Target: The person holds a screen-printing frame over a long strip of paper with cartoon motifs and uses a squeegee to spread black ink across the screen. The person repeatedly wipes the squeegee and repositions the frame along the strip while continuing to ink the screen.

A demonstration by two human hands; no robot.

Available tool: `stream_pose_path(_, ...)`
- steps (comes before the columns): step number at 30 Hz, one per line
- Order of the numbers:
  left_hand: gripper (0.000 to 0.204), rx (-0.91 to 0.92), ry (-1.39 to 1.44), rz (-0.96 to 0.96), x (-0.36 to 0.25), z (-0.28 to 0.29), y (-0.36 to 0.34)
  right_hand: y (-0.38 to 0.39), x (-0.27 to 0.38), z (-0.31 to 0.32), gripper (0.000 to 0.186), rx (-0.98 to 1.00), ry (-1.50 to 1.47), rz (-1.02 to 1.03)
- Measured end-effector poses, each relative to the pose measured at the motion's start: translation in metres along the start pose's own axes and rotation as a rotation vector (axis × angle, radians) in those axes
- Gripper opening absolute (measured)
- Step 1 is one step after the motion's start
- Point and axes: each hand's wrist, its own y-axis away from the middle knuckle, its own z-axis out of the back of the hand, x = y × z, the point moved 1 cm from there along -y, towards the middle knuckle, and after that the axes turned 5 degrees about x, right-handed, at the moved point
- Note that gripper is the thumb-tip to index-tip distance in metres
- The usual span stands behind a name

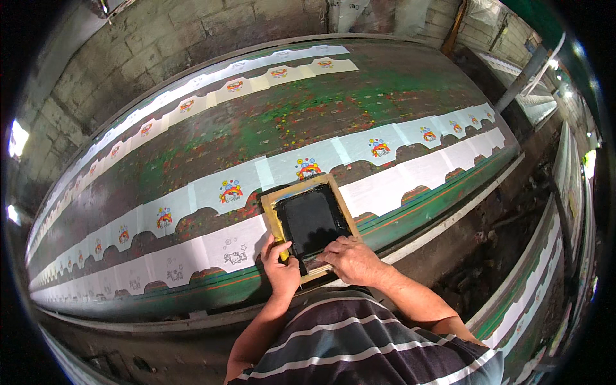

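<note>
A wooden screen-printing frame (344, 206) with dark, inked mesh (309, 218) lies tilted over the near row of white fabric pieces (378, 192). My left hand (280, 266) is closed around the frame's left side, near its lower corner. At the frame's near end, my right hand (351, 260) has its fingers closed on what looks like a squeegee (313, 264), mostly covered by the hand. Left of the frame, a fabric piece carries a black outline print (235, 252). The fabric under the frame is hidden.
A long green printing table (282, 122), stained with paint, stretches to both sides. Pale blue pieces with coloured rainbow prints (230, 192) form a row beyond the frame. More printed strips (234, 86) line the far edge, below a block wall (192, 38). Another table (526, 308) stands at right.
</note>
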Motion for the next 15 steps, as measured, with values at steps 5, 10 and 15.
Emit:
stream_pose_path(5, 0.048, -0.052, 0.002, 0.005, -0.017, -0.009, 0.001, 0.024, -0.016, 0.003, 0.040, -0.135, -0.158, -0.033)
stream_pose_path(10, 0.044, -0.060, 0.060, -0.070, -0.047, -0.058, 0.003, 0.066, -0.052, 0.018, 0.048, -0.121, -0.208, -0.102)
stream_pose_path(15, 0.045, -0.058, 0.072, -0.070, -0.073, -0.138, 0.007, 0.113, -0.108, 0.040, 0.051, -0.169, -0.211, -0.123)
